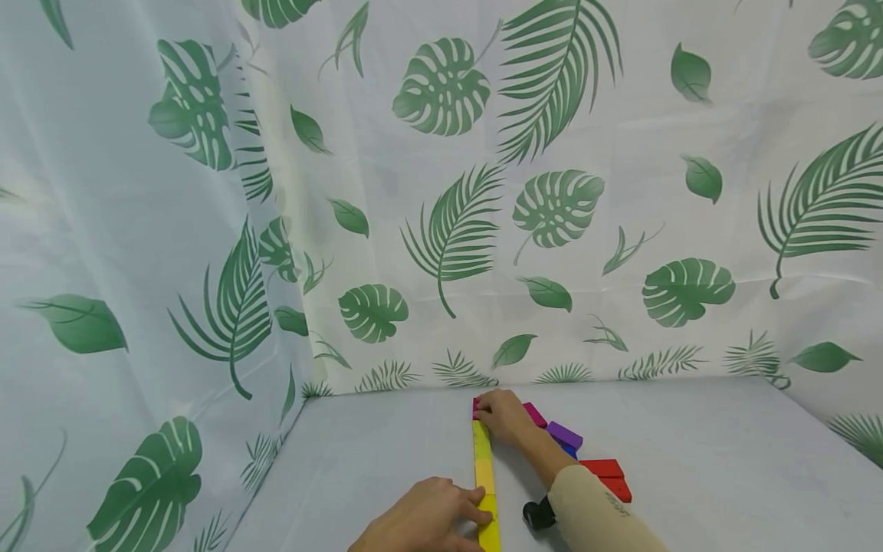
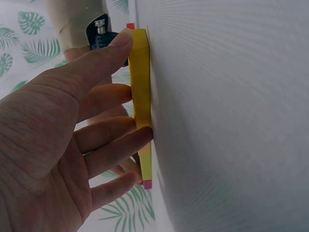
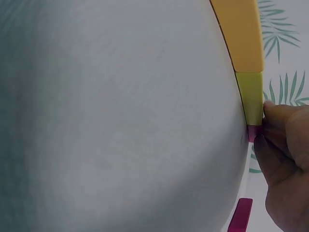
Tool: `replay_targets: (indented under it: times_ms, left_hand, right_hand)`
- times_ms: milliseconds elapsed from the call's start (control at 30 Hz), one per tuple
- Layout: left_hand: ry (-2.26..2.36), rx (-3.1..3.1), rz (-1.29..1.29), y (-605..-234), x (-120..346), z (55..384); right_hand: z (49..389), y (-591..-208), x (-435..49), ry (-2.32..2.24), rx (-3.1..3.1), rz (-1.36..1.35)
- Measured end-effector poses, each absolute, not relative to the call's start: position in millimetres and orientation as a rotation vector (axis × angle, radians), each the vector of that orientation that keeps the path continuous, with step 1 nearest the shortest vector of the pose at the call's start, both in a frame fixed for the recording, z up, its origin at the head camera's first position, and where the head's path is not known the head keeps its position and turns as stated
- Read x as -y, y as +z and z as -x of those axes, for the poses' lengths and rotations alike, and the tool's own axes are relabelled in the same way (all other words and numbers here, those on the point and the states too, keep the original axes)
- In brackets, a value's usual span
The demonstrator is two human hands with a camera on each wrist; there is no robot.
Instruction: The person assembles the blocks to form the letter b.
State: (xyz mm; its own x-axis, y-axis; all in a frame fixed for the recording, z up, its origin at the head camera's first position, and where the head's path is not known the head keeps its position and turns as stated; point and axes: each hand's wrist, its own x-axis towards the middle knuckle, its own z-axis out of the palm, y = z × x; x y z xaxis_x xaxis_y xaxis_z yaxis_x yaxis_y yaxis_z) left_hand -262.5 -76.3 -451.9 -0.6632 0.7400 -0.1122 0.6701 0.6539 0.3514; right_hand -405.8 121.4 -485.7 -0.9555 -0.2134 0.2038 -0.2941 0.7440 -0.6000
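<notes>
A straight row of flat blocks runs away from me over the table. Its near part is yellow blocks (image 1: 487, 483), followed by a yellow-green block (image 3: 251, 96) and a small magenta block (image 3: 254, 133) at the far end. My right hand (image 1: 507, 416) pinches the magenta block between thumb and fingers. Beside the near part of the row, my left hand (image 1: 428, 515) rests its extended fingertips along the yellow blocks' left side. The left wrist view shows its thumb touching the near end of a yellow block (image 2: 140, 72), fingers spread.
Right of the row lie another magenta block (image 1: 535, 415), a purple block (image 1: 566, 435), a partly hidden blue block (image 1: 569, 451) and red blocks (image 1: 602, 468). My right forearm covers part of this group. Leaf-printed sheets (image 1: 621, 138) hang behind and left of the pale table (image 1: 386, 429).
</notes>
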Motion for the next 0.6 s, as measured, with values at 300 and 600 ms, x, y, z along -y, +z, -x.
replay_targets:
  times_ms: [300, 600]
  left_hand:
    - [0.418, -2.631, -1.119, -450.5, 75.4, 261.1]
    - [0.41, -2.633, -1.106, -451.4, 75.5, 262.4]
  right_hand:
    - [407.5, -486.9, -122.2, 0.986, 2.836, -0.406]
    - [403.3, -485.0, -123.7, 0.996, 2.828, -0.45]
